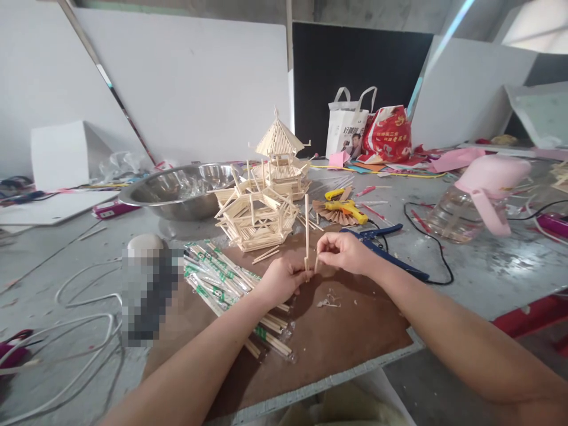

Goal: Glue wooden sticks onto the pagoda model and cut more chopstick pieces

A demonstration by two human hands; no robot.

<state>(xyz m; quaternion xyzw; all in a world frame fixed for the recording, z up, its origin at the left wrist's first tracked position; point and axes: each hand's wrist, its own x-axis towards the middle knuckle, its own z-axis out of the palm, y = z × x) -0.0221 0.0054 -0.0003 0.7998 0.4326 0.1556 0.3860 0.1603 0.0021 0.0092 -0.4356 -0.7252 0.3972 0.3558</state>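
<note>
My left hand (288, 277) is closed on an upright wooden chopstick (307, 225), gripping it near its lower end, where a shorter piece stands against it. Just to the right, my right hand (339, 251) pinches a short stick piece (316, 264) between thumb and fingertips. Wrapped chopsticks (222, 278) in clear and green packets lie under and beside my left forearm. Behind my hands stands an open stick frame (257, 219), and beyond it a stick pavilion with a pointed roof (277, 139). Small scraps (329, 300) lie on the brown board (355, 322).
A steel basin (151, 192) stands at the back left. Right of the stick frame lie a yellow glue gun (348, 210) and blue-handled cutters (394, 257). A pink-lidded bottle (474, 204) and black cable are at the right; white cables (106, 319) loop at the left.
</note>
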